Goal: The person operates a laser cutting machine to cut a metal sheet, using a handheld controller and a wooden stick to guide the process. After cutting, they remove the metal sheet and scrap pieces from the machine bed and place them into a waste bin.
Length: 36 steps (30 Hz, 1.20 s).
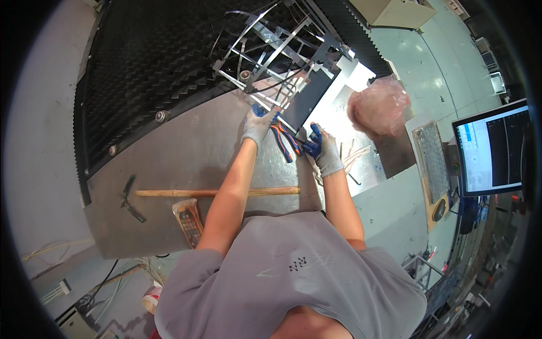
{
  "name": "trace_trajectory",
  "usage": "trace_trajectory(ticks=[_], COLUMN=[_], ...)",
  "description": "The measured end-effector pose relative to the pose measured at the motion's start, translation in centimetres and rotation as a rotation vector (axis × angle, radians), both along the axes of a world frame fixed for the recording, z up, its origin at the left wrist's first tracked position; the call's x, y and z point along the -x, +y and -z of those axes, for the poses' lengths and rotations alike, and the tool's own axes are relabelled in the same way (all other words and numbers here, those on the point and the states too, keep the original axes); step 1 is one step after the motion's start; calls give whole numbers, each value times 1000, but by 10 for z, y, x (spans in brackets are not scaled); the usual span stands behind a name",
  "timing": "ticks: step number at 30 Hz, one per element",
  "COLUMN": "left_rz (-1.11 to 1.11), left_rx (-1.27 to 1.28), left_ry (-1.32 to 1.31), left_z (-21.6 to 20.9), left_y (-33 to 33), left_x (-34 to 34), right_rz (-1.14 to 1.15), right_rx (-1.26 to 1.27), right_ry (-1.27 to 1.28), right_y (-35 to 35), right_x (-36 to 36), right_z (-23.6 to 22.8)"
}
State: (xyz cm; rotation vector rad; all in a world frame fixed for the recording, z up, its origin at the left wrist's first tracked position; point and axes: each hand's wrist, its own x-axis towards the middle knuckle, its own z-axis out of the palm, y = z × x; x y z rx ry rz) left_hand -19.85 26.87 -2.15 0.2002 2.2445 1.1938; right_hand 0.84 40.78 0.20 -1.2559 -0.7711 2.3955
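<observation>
Both my hands wear grey gloves with blue palms. My left hand (259, 123) is closed on the near edge of a bent lattice of thin cut sheet-metal strips (276, 51), which rises over the far part of the bench. My right hand (324, 150) is beside the near corner of a dark flat panel (307, 99), its thumb and fingers apart; whether it touches the corner is hard to see. Between my hands lie pliers with blue and orange handles (286, 144). Under and beyond the panel is a bright sheet (343, 87).
A clear plastic bag (384, 107) lies to the right, near pale strips (353, 158). A wooden stick (220, 192), a button pendant (188, 222) and a green-handled tool (131, 198) are at left. Black ridged bellows (141, 68) border the metal bench; a monitor (491, 150) and keyboard (431, 161) stand right.
</observation>
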Motion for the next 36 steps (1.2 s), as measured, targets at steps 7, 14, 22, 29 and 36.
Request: trace_trajectory(ticks=[7,14,22,29,36], left_rz=[-45,-130,-150,-316,-380], left_rx=[-200,-499,-156,-607,-898], left_ry=[6,-290,122,-187,-635], left_z=[9,-10,-33,-2,-18], left_y=[28,56,68,72,8], left_x=[1,10,-9,2,44], right_rz=[107,217,305,12,158], right_rx=[261,460,339,-505,-249], right_ry=[31,406,448,29,200], right_y=[16,24,36,32,30], right_x=[10,48,60,41,43], right_z=[0,39,76,58,28])
